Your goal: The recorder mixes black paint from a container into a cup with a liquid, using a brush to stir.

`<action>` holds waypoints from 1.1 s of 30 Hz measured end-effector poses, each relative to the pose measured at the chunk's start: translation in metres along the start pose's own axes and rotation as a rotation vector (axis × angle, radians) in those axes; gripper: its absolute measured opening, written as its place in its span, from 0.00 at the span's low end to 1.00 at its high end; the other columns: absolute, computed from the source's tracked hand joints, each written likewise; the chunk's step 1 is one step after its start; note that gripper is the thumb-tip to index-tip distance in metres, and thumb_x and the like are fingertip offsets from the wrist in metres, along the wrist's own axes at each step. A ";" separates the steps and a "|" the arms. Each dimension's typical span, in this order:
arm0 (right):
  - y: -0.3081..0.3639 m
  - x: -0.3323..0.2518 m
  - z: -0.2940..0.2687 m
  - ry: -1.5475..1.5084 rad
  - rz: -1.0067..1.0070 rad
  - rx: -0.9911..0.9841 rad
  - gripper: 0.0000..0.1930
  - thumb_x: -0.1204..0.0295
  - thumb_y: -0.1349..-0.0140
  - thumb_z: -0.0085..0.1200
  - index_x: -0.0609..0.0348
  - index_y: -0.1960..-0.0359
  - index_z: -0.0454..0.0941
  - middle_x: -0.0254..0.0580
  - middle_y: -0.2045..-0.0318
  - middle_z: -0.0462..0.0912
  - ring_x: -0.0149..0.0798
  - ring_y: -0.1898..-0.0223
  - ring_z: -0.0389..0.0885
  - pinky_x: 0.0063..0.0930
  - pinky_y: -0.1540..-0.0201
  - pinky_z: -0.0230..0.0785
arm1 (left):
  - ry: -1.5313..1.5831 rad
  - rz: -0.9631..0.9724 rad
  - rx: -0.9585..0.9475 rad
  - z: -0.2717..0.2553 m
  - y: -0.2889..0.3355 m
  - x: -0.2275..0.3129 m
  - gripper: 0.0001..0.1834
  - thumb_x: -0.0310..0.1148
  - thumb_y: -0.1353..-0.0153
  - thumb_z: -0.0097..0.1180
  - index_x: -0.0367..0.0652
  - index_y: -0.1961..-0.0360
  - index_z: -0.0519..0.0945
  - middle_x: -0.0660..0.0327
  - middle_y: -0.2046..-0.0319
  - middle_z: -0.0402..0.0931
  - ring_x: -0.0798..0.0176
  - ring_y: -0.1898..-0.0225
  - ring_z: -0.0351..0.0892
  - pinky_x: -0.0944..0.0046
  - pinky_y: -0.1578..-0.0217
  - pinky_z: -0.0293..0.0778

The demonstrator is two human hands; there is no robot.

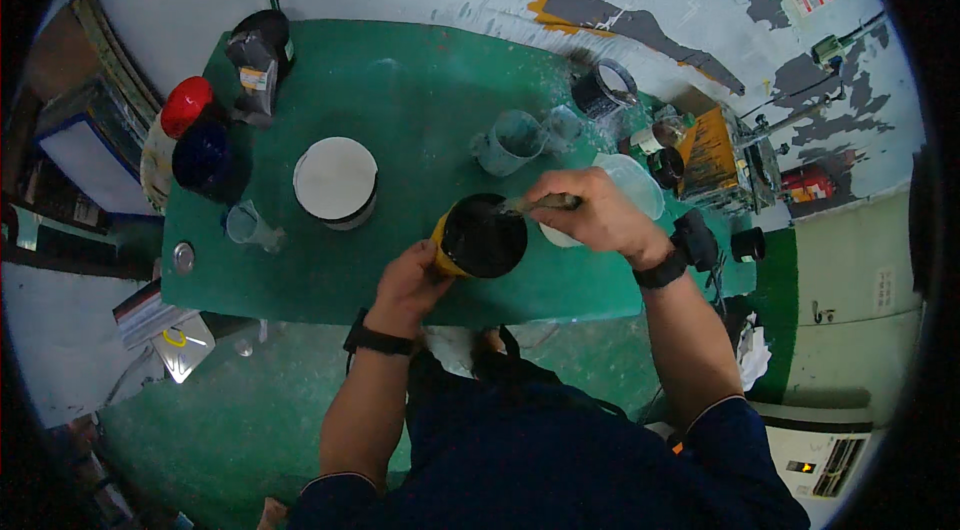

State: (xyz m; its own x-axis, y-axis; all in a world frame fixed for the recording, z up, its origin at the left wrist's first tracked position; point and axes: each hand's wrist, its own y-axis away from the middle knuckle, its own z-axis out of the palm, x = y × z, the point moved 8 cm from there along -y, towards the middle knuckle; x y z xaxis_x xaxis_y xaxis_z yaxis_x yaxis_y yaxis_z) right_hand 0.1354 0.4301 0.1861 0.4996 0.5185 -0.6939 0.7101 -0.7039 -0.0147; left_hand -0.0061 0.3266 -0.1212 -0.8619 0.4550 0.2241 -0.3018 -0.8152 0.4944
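My left hand (410, 280) is closed around the near left side of a yellow can (441, 248). The can's round opening faces up and looks black inside, as if with dark paint (485, 242). My right hand (598, 214) grips a short tool with a brownish handle (556, 201). Its pale, flat-looking end meets the can's far right rim; whether it is a brush or a scraper I cannot tell. Beneath my right hand sits a whitish round lid or dish (560, 234), partly covered. A translucent plastic tub (632, 186) lies just beyond that hand.
On the green table (400, 80), a white-lidded tub (336, 180) stands left of the can. Cloudy plastic cups (512, 142) stand behind it, a grey mug-like container (604, 88) farther back. Red (187, 106) and dark blue (205, 165) containers line the left edge; a paint-stained yellow box (712, 160) is right.
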 end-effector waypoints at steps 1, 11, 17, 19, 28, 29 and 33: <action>0.000 -0.001 -0.002 0.046 -0.050 -0.014 0.06 0.76 0.37 0.67 0.61 0.59 0.85 0.40 0.71 0.86 0.33 0.70 0.83 0.28 0.65 0.73 | 0.017 0.005 0.003 -0.001 -0.001 0.000 0.13 0.35 0.23 0.51 0.47 0.42 0.77 0.61 0.43 0.78 0.57 0.40 0.77 0.47 0.35 0.70; 0.032 0.025 0.010 -0.122 0.352 -0.078 0.07 0.73 0.36 0.68 0.62 0.60 0.85 0.38 0.69 0.87 0.28 0.66 0.84 0.27 0.63 0.75 | -0.044 0.008 0.013 0.001 0.000 0.003 0.13 0.34 0.23 0.49 0.45 0.42 0.75 0.60 0.45 0.78 0.56 0.41 0.77 0.48 0.37 0.72; 0.008 0.018 0.001 -0.147 0.149 0.078 0.07 0.73 0.37 0.68 0.60 0.61 0.85 0.41 0.71 0.85 0.34 0.70 0.83 0.30 0.64 0.75 | -0.019 0.007 -0.001 0.004 0.001 0.003 0.14 0.34 0.23 0.49 0.43 0.41 0.75 0.57 0.44 0.78 0.54 0.40 0.78 0.45 0.36 0.73; 0.006 0.003 -0.004 -0.008 0.016 0.029 0.06 0.74 0.37 0.67 0.60 0.61 0.84 0.43 0.71 0.86 0.37 0.70 0.84 0.31 0.64 0.76 | -0.008 0.027 -0.062 0.007 0.001 0.006 0.14 0.35 0.23 0.49 0.42 0.41 0.75 0.57 0.44 0.78 0.54 0.41 0.79 0.45 0.36 0.73; 0.034 0.023 0.012 -0.073 0.347 -0.065 0.07 0.73 0.39 0.68 0.59 0.61 0.84 0.44 0.70 0.86 0.38 0.67 0.86 0.32 0.63 0.76 | -0.021 0.041 -0.033 0.004 -0.002 0.003 0.15 0.35 0.23 0.49 0.40 0.41 0.75 0.55 0.44 0.78 0.53 0.42 0.79 0.45 0.37 0.75; 0.031 0.021 0.010 -0.091 0.329 -0.030 0.08 0.74 0.39 0.68 0.59 0.60 0.84 0.44 0.70 0.86 0.38 0.67 0.86 0.32 0.62 0.76 | -0.016 0.035 -0.034 0.005 -0.003 0.003 0.15 0.35 0.23 0.49 0.40 0.41 0.75 0.55 0.44 0.78 0.53 0.41 0.79 0.45 0.37 0.75; 0.011 0.009 0.004 -0.097 0.136 0.037 0.09 0.76 0.39 0.68 0.61 0.59 0.83 0.45 0.70 0.86 0.38 0.67 0.86 0.33 0.62 0.76 | -0.026 -0.003 -0.028 0.002 -0.001 0.002 0.16 0.36 0.23 0.50 0.42 0.39 0.75 0.56 0.43 0.78 0.54 0.40 0.78 0.45 0.37 0.74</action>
State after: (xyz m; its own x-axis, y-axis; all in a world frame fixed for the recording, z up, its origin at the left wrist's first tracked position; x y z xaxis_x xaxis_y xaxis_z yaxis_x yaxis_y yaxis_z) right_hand 0.1455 0.4252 0.1765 0.5381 0.3694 -0.7576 0.6200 -0.7824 0.0588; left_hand -0.0072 0.3293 -0.1200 -0.8501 0.4664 0.2445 -0.3159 -0.8232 0.4718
